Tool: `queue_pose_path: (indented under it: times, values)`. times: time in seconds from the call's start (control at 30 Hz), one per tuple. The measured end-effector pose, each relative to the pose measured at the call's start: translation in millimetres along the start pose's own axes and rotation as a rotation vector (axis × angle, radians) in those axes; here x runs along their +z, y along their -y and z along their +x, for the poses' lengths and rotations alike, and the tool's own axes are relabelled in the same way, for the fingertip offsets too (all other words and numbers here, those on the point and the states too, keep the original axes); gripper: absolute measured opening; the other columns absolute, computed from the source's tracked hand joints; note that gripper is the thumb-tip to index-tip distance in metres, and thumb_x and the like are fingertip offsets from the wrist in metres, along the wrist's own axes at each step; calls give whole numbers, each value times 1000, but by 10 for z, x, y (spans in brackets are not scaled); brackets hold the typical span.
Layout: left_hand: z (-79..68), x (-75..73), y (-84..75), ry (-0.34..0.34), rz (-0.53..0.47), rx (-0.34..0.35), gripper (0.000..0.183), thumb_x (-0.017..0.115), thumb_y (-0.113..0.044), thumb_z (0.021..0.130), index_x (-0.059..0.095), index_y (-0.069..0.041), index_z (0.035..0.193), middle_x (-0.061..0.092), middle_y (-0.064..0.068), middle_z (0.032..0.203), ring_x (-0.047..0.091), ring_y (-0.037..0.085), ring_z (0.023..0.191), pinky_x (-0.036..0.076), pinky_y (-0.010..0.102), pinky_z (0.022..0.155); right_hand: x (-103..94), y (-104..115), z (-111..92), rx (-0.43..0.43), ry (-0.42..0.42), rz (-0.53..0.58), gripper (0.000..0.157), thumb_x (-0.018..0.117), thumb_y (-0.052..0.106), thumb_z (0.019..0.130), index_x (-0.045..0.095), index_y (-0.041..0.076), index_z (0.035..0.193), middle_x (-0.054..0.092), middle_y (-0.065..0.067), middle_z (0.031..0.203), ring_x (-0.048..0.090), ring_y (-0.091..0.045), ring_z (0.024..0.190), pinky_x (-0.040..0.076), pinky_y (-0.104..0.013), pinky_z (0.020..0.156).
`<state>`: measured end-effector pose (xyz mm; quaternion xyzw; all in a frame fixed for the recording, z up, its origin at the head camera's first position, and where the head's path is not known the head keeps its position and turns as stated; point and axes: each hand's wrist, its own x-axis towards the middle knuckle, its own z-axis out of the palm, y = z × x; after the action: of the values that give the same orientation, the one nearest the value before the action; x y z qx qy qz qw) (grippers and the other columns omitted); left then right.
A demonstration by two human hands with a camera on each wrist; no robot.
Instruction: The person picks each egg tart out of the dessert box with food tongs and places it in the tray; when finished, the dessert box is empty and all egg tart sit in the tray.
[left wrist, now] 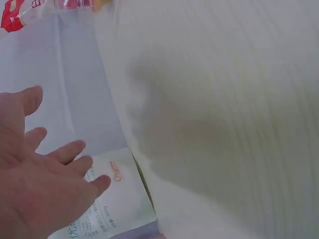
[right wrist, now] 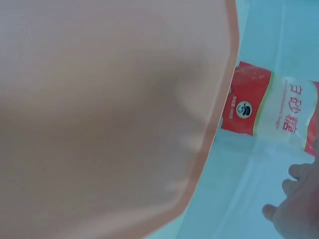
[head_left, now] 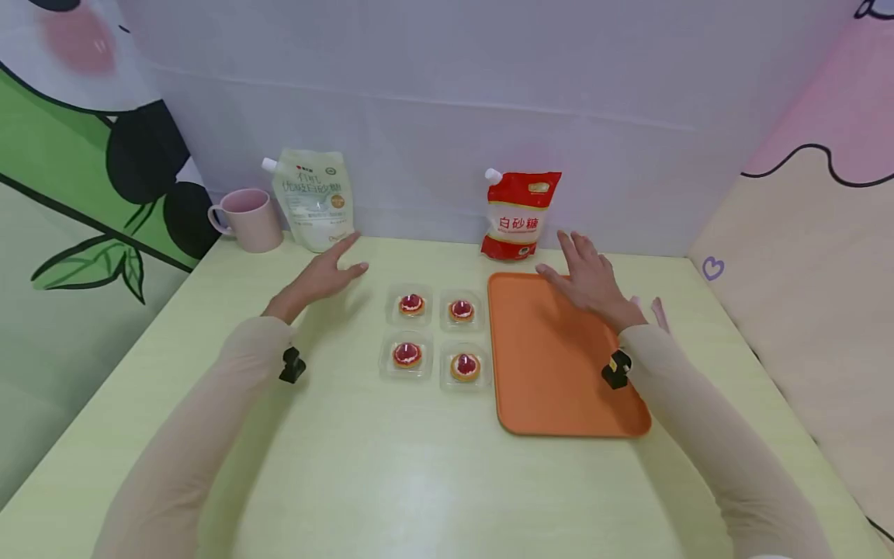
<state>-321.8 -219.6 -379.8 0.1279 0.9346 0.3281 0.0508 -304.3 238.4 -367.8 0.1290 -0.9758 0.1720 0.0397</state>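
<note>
My left hand is held over the table with its fingers spread, near the foot of a pale green spouted sugar pouch. In the left wrist view its fingers overlap the pouch's lower part. My right hand hovers above the far end of an orange tray, fingers extended and nothing in them. Just beyond the tray stands a red and white sugar pouch with a white cap. Between the hands sit several small berry tarts, each in a clear plastic box.
A pink mug is at the back left, beside the green pouch. Behind the right wrist, a pinkish object is mostly hidden. The pale table ends at a plain cloth backdrop, with printed panels on both sides.
</note>
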Motion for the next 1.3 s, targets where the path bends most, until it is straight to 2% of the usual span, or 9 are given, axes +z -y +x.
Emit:
queue_pose_path:
  times: [0.1, 0.2, 0.3, 0.47, 0.67, 0.87, 1.03, 1.3]
  values:
    - [8, 54, 0, 101, -166, 19, 75, 57, -23, 101, 14, -13, 161, 25, 28, 161, 23, 45, 150, 21, 61, 120, 11, 87, 25, -29, 10, 53, 88, 46, 62, 97, 10, 13, 161, 15, -20, 166, 16, -43, 152, 17, -69, 117]
    - [6, 107, -1, 183, -270, 31, 77, 61, -14, 98, 16, -13, 161, 28, 29, 159, 25, 44, 150, 25, 61, 118, 1, 208, 58, -45, 37, 115, 90, 55, 59, 94, 12, 18, 161, 17, -15, 167, 20, -40, 152, 24, -67, 116]
    - [-4, 155, -10, 246, -295, 29, 78, 62, -10, 96, 18, -12, 160, 30, 28, 159, 25, 44, 150, 26, 62, 117, -14, 341, 90, -70, 77, 177, 93, 65, 57, 90, 17, 21, 160, 23, -11, 165, 24, -37, 150, 30, -65, 115]
    - [-17, 210, -23, 339, -278, 51, 84, 63, -6, 91, 16, -11, 160, 30, 28, 159, 21, 46, 150, 23, 65, 117, -9, 556, 162, -142, 121, 222, 89, 75, 46, 86, 30, 17, 157, 35, -8, 160, 33, -32, 145, 36, -57, 114]
    - [-10, 254, -14, 350, -297, 109, 84, 65, 0, 89, 19, -5, 158, 31, 29, 158, 18, 47, 151, 24, 65, 117, 53, 780, 257, -188, 144, 264, 84, 80, 33, 85, 36, 12, 153, 44, -11, 154, 44, -34, 138, 43, -53, 110]
    - [-13, 337, 15, 320, -308, 137, 85, 72, 1, 85, 25, -2, 156, 37, 29, 155, 20, 45, 151, 16, 62, 120, 176, 1010, 372, -213, 200, 316, 82, 81, 34, 83, 37, 17, 151, 53, -13, 143, 56, -31, 128, 52, -47, 101]
    - [-7, 412, 16, 289, -283, 137, 85, 76, 0, 82, 30, -1, 154, 41, 27, 153, 25, 43, 150, 15, 59, 122, 307, 1208, 462, -215, 290, 273, 80, 80, 34, 84, 38, 20, 150, 58, -16, 140, 59, -29, 125, 55, -44, 97]
    - [-11, 430, -20, 293, -225, 113, 87, 78, -5, 82, 31, -4, 155, 39, 25, 155, 28, 42, 148, 14, 59, 122, 462, 1471, 550, -306, 352, 210, 74, 79, 33, 86, 41, 17, 148, 60, -17, 138, 61, -30, 123, 52, -42, 100]
